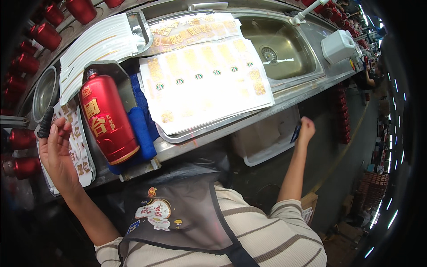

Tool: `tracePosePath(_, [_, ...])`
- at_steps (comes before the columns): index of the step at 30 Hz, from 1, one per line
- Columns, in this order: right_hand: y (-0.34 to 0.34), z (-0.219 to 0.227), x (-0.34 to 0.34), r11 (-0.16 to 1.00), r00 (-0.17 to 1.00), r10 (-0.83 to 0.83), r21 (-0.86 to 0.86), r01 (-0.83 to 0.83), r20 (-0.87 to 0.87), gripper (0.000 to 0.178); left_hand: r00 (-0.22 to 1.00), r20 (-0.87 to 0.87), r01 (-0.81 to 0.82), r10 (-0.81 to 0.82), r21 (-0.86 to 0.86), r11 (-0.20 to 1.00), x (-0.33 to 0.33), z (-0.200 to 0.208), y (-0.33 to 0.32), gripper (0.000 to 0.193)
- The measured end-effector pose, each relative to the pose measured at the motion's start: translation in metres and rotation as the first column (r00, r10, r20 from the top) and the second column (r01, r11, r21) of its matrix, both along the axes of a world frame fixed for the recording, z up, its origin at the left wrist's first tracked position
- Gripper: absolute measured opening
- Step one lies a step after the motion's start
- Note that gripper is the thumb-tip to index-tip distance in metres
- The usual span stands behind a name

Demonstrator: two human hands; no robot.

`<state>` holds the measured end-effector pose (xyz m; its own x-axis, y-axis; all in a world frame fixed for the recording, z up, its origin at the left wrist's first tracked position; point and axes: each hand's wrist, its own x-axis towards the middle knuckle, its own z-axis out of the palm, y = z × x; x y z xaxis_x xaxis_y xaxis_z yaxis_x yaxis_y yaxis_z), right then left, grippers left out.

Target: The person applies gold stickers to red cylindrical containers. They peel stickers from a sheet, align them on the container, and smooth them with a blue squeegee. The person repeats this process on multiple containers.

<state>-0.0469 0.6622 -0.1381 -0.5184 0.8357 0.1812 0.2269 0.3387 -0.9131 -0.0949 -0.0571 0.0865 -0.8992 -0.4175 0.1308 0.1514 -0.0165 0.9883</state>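
My left hand [58, 162] is raised over a sheet with gold characters [80, 153] at the left. Its fingers are part bent and apart, with a black ribbed sleeve [46, 123] that looks worn on one finger. Beside it a red bottle with gold characters [106, 118] lies in a grey metal holder [116, 71], against a rolled blue cloth [141, 133]. Off the counter's front edge, at the right, my right hand [307, 130] is closed on a small dark blue flat piece [295, 133], whose kind I cannot make out.
White decal sheets [209, 100] lie stacked on a metal tray [178, 137] beside the steel sink [284, 53]. A white jug [338, 46] stands right of it. Below the counter is a pale plastic bin [267, 147]. Several red bottles [46, 36] line the far left.
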Motion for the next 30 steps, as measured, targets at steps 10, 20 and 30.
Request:
tracePosePath(10, [-0.077,0.073,-0.271,0.748,0.588,0.353,0.158,-0.644,0.728,0.035,0.997,0.005,-0.072,0.072,0.067,0.995,0.005,0.001,0.008,0.023])
tracePosePath(20, [-0.177,0.174,-0.183,0.631,0.516,0.751,-0.218,-0.745,0.411,0.029,0.982,0.096,-0.17,0.166,0.043,0.984,0.015,-0.025,-0.05,0.024])
tracePosePath(30, [-0.167,0.158,-0.149,0.688,0.609,0.723,-0.427,-0.588,0.326,0.017,0.992,0.102,-0.086,0.079,0.065,0.994,-0.002,-0.02,-0.032,0.027])
